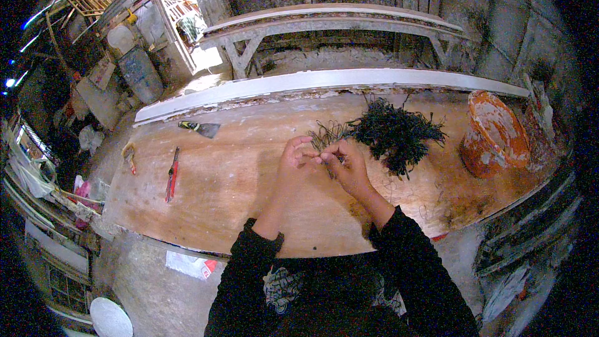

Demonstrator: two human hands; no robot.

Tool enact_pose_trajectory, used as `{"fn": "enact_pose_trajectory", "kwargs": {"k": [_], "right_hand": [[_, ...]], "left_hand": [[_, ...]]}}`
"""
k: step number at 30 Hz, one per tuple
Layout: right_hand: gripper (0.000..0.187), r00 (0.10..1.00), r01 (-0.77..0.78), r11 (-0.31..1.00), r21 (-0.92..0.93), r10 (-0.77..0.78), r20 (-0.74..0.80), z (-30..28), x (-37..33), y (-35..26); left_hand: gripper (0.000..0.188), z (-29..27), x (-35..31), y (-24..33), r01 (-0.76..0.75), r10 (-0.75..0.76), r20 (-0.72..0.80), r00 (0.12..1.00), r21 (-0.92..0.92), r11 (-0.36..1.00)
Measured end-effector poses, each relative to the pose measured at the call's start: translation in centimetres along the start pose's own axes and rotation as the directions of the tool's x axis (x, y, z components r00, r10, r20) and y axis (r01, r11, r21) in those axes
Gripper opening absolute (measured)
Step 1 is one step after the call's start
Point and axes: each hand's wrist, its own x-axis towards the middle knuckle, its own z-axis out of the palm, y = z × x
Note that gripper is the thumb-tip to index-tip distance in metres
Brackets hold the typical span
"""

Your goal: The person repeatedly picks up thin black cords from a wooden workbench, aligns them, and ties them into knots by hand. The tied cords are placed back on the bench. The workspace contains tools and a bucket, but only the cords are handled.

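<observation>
My left hand (296, 155) and my right hand (347, 166) meet above the middle of a wooden tabletop (231, 181). Thumb and fingertips of the right one are pinched together. The left one's thumb and a finger close in a pinch right beside them, its other fingers loosely curled. What lies between the fingertips is too small to make out. Just beyond them is a loose tuft of thin dark strands (328, 132). To its right it touches a large tangled heap of black strands (398, 132).
An orange bucket (483, 157) smeared with white lies tilted at the right. On the left are red-handled pliers or cutters (171, 178), a putty knife (201, 128) and a small brush-like tool (130, 157). A long white strip (324, 80) runs along the table's far edge, with a bench (337, 24) behind.
</observation>
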Motion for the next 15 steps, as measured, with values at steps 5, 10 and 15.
{"fn": "enact_pose_trajectory", "kwargs": {"k": [5,10,15], "right_hand": [[0.008,0.973,-0.222,0.894,0.390,0.228,0.031,0.4,0.2,0.2],[0.008,0.971,-0.190,0.839,0.509,0.237,-0.027,0.2,0.3,0.6],[0.004,0.964,-0.197,0.909,0.367,0.248,-0.096,0.4,0.0,-1.1]], "left_hand": [[0.042,-0.3,-0.1,-1.5,-0.137,0.143,-0.017,0.990,0.185,0.973],[0.041,0.2,-0.6,-0.5,-0.146,0.147,0.000,0.989,0.085,0.986],[0.041,0.8,-1.0,0.7,-0.125,0.131,-0.052,0.990,0.103,0.987]]}}
